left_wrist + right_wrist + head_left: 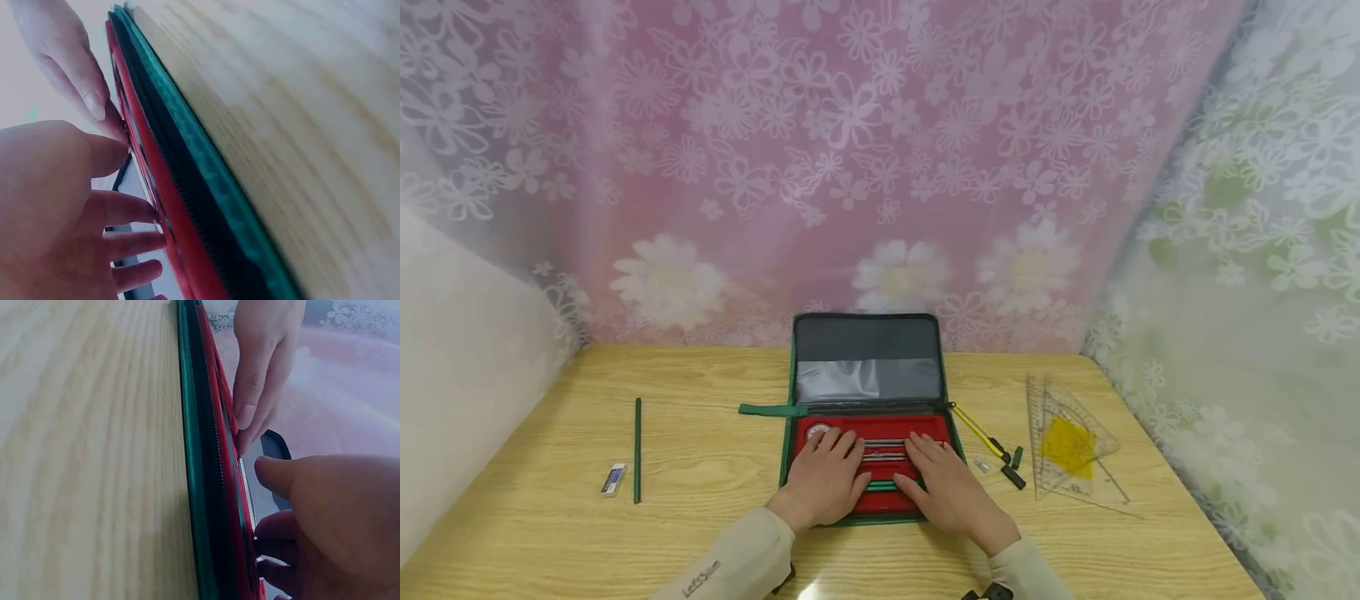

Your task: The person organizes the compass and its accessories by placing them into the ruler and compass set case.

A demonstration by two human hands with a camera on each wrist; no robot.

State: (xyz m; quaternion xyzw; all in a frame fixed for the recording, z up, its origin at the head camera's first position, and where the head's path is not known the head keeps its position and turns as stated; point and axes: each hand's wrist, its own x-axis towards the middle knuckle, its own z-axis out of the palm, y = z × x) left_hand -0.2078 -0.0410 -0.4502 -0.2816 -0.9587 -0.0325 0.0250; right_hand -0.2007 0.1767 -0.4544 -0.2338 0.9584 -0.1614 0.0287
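Note:
A green zip case [867, 337] lies unfolded on the table, its dark lid with a clear pocket tipped back. In its lower half is a red tray [887, 502] that holds slim metal instruments [883, 444], green pencils [882, 486] and a small round dial-like piece [817, 430]. My left hand [823, 477] rests its fingertips on the tray's left part, beside the round piece. Over the right part, my right hand [951, 490] touches the tray with fingers extended. In the left wrist view, the fingers [134, 242] meet the red tray above the zip edge [169, 150].
At the left lie a green pencil [637, 450] and an eraser [613, 480]. Right of the case are a yellow cutter-like tool [977, 429], small dark pieces [1013, 477] and clear set squares [1041, 475] with a yellow sheet [1070, 447]. Flowered curtains [850, 167] hang behind the table.

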